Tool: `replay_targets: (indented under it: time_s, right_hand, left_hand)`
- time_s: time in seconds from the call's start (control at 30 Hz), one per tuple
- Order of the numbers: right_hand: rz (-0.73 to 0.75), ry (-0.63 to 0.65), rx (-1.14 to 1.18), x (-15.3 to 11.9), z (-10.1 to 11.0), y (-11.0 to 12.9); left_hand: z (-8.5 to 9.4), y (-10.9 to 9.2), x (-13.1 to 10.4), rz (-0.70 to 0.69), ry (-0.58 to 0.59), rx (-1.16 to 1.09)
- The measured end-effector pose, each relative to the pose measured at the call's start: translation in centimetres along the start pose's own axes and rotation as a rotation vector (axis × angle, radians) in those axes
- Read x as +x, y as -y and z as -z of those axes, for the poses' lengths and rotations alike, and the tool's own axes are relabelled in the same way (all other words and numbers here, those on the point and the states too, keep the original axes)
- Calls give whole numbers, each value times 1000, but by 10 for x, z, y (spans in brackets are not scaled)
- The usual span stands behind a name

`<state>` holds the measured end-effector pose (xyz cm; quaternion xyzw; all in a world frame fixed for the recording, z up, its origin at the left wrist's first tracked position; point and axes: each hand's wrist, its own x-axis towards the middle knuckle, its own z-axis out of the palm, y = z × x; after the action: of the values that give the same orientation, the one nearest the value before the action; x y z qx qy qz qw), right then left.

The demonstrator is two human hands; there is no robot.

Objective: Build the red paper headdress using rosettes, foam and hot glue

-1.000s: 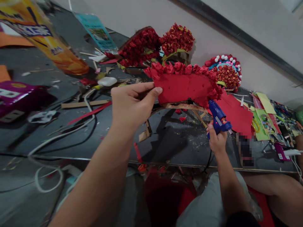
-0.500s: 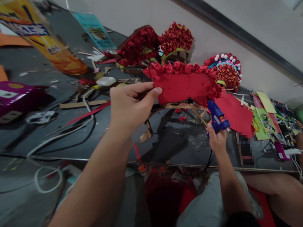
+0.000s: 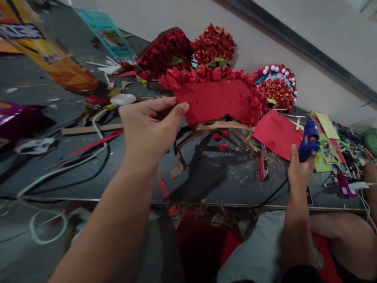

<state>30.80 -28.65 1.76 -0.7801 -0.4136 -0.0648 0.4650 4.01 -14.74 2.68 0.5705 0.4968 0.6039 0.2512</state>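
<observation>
Through the head camera I see the panel [image 3: 218,100] in front of me, above the worktop [image 3: 235,179], its long axis running left to right and its upper and right edges trimmed with red flowers [image 3: 206,74]. My left hand [image 3: 150,131] pinches its left end between thumb and fingers, so the panel stretches away rightward from that grasp. My right hand [image 3: 299,169] is wrapped around the blue glue gun [image 3: 308,141], well apart from the panel's right end; the left is the nearer, being on it. Between panel and gun lie a red sheet [image 3: 278,133] and a cutter [image 3: 264,163]. As for writing, the orange package [image 3: 60,59] has pale characters on a dark band, partly cut off, that I can't read; the teal card [image 3: 106,33] bears print too small to make out.
</observation>
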Motion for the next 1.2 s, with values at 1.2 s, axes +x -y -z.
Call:
replay_targets:
  time_s: [1.2]
  right_hand:
    - [561,902,-224,-32,-102,59]
  left_hand:
    - [3,0,6,154,70,-142]
